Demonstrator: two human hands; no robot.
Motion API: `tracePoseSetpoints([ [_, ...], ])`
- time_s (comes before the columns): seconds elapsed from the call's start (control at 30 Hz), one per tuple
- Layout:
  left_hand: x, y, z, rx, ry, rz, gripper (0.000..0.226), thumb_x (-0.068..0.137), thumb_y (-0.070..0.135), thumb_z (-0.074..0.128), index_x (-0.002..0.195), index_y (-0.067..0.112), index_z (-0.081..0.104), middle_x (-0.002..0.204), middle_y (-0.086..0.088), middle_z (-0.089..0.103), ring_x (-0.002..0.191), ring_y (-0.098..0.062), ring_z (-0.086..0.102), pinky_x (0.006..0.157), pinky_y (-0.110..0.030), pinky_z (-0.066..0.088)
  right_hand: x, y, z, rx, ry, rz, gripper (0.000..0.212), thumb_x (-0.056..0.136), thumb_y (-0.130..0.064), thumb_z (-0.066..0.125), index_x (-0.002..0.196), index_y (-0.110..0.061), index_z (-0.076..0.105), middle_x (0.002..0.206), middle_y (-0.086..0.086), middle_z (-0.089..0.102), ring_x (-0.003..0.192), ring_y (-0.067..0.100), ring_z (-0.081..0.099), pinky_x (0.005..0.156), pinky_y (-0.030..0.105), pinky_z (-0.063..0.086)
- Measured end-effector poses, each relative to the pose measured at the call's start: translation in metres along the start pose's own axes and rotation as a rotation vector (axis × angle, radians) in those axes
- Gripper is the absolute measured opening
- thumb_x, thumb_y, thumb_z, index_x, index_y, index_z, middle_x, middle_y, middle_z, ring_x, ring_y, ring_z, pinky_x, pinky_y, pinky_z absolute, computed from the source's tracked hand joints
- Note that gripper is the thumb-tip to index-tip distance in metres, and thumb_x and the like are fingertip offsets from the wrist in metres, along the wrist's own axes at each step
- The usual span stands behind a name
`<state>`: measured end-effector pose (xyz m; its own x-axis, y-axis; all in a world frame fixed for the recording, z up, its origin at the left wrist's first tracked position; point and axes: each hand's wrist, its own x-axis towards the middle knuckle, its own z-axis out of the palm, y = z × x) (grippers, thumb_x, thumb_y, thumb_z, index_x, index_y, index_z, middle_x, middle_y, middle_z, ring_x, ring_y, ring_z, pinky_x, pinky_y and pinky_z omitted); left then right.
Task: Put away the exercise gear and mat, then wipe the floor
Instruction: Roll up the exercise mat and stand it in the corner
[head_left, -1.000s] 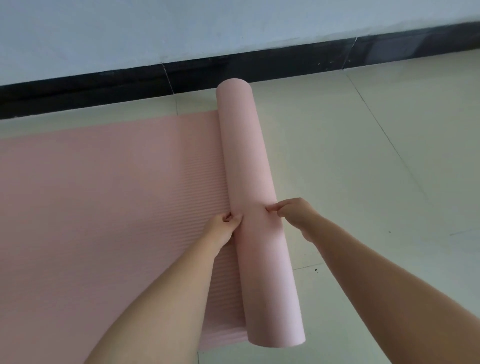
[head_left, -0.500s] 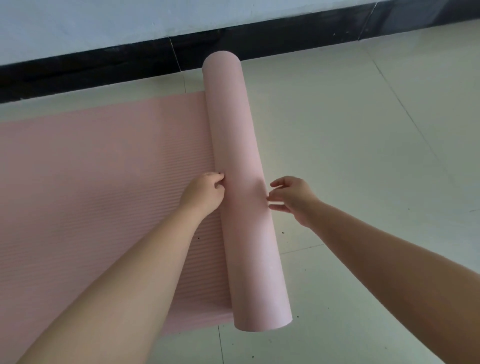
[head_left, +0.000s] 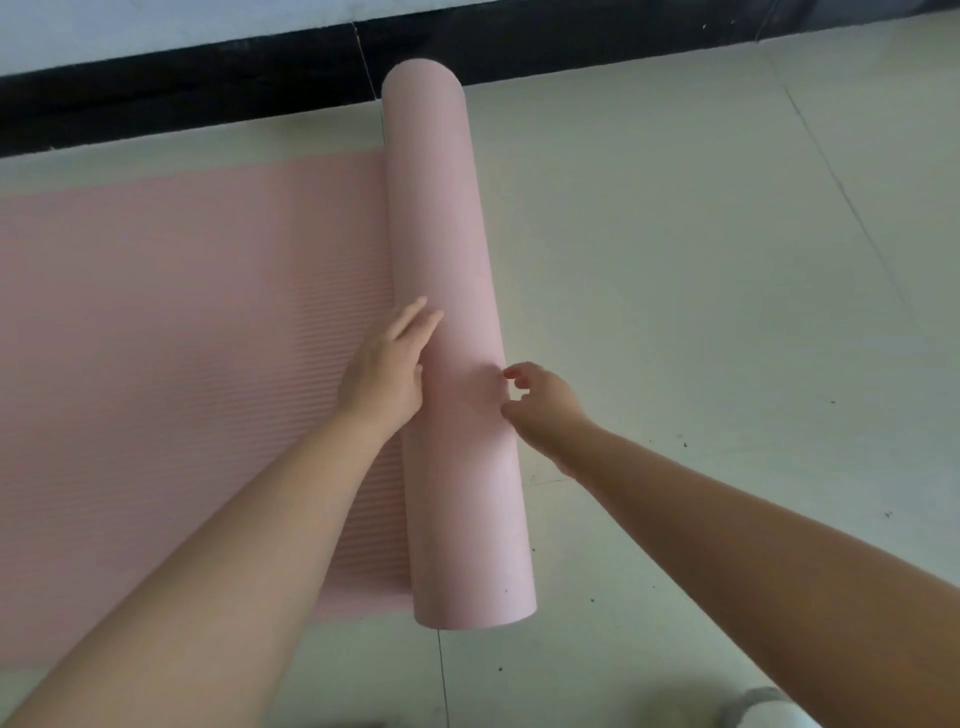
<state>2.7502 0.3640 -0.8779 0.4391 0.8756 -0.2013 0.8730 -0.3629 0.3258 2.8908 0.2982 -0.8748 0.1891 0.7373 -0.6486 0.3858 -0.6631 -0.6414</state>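
While both hands (left hand (head_left: 384, 376) flat, right hand (head_left: 540, 402) loose) touch the mat (head_left: 447, 312), pale tiles (head_left: 701, 260) meet black skirting (head_left: 208, 98).

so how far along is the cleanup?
Done: part of the mat is wound into a roll. In hand: left hand lies with straight fingers on the roll's left side, right hand at its right side. Left: most of the mat lies flat; specks on the floor show no wiping yet.

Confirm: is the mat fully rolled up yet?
No: only part of the pink mat is wound into the roll; a long flat stretch lies unrolled on the floor to the roll's left.
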Motion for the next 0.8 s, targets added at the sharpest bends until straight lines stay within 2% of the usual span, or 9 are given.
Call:
tracePoseSetpoints([
  [0.07,0.002,-0.001,-0.004,0.159,-0.118,0.096,0.072,0.086,-0.017,0.037,0.148,0.019,0.029,0.159,0.005,0.015,0.148,-0.016,0.014,0.117,-0.031,0.025,-0.010,0.008,0.021,-0.001,0.022,0.055,0.043,0.097,-0.018,0.038,0.138,-0.006,0.036,0.135,0.013,0.046,0.117,0.028,0.051,0.091,0.031,0.043],
  [0.17,0.010,0.002,-0.016,0.318,-0.260,0.117,0.071,0.089,-0.015,0.031,0.149,0.020,0.024,0.159,0.008,0.012,0.148,-0.014,0.011,0.116,-0.029,0.022,-0.014,0.009,0.037,-0.001,0.034,0.102,0.039,0.097,-0.023,0.035,0.128,-0.001,0.041,0.129,0.016,0.045,0.112,0.031,0.048,0.096,0.039,0.042],
  [0.3,0.014,0.005,-0.033,0.402,-0.305,-0.005,0.067,0.091,-0.005,0.034,0.150,0.024,0.022,0.157,0.001,0.023,0.143,-0.023,0.027,0.113,-0.033,0.027,-0.014,-0.002,0.039,-0.089,-0.030,0.027,0.041,0.092,-0.021,0.042,0.128,-0.004,0.045,0.128,0.012,0.039,0.123,0.028,0.036,0.098,0.037,0.038],
  [0.4,0.009,0.007,-0.037,0.407,-0.348,-0.128,0.068,0.094,0.000,0.032,0.149,0.036,0.017,0.157,0.000,0.021,0.141,-0.026,0.029,0.110,-0.034,0.030,-0.019,-0.009,0.042,-0.062,-0.057,-0.020,0.042,0.091,-0.015,0.042,0.133,-0.008,0.043,0.137,0.011,0.033,0.128,0.027,0.029,0.101,0.031,0.033],
  [0.47,0.005,0.009,-0.038,0.387,-0.350,-0.204,0.067,0.093,-0.001,0.033,0.148,0.036,0.022,0.157,-0.002,0.021,0.141,-0.028,0.029,0.111,-0.034,0.030,-0.018,-0.014,0.042,-0.011,-0.083,-0.018,0.045,0.090,-0.012,0.040,0.135,-0.011,0.042,0.143,0.011,0.027,0.133,0.027,0.026,0.103,0.032,0.033],
  [0.53,0.001,0.012,-0.040,0.394,-0.320,-0.206,0.064,0.091,-0.003,0.035,0.147,0.029,0.029,0.155,-0.005,0.024,0.142,-0.026,0.026,0.112,-0.034,0.029,-0.017,-0.017,0.040,0.043,-0.120,0.016,0.045,0.090,-0.012,0.040,0.135,-0.013,0.042,0.141,0.012,0.032,0.128,0.030,0.036,0.099,0.035,0.039],
  [0.6,-0.003,0.013,-0.039,0.393,-0.323,-0.185,0.061,0.091,-0.005,0.036,0.148,0.017,0.029,0.158,-0.002,0.018,0.146,-0.021,0.018,0.116,-0.033,0.025,-0.018,-0.020,0.037,0.111,-0.192,0.048,0.043,0.090,-0.013,0.038,0.134,-0.015,0.042,0.123,0.010,0.047,0.098,0.025,0.054,0.076,0.030,0.049],
  [0.67,-0.008,0.017,-0.036,0.328,-0.357,-0.246,0.060,0.091,-0.008,0.037,0.148,0.007,0.026,0.159,-0.001,0.013,0.146,-0.021,0.020,0.116,-0.031,0.024,-0.021,-0.025,0.034,0.112,-0.260,0.070,0.041,0.093,-0.014,0.038,0.133,-0.010,0.038,0.111,0.010,0.051,0.075,0.018,0.050,0.062,0.026,0.042],
  [0.8,-0.002,0.013,-0.035,0.252,-0.354,-0.234,0.066,0.089,-0.009,0.034,0.149,0.014,0.021,0.152,-0.010,0.026,0.139,-0.027,0.031,0.107,-0.035,0.034,-0.017,-0.028,0.032,-0.020,-0.225,0.102,0.039,0.094,-0.013,0.039,0.131,0.000,0.036,0.128,0.014,0.051,0.096,0.028,0.052,0.075,0.032,0.041],
])
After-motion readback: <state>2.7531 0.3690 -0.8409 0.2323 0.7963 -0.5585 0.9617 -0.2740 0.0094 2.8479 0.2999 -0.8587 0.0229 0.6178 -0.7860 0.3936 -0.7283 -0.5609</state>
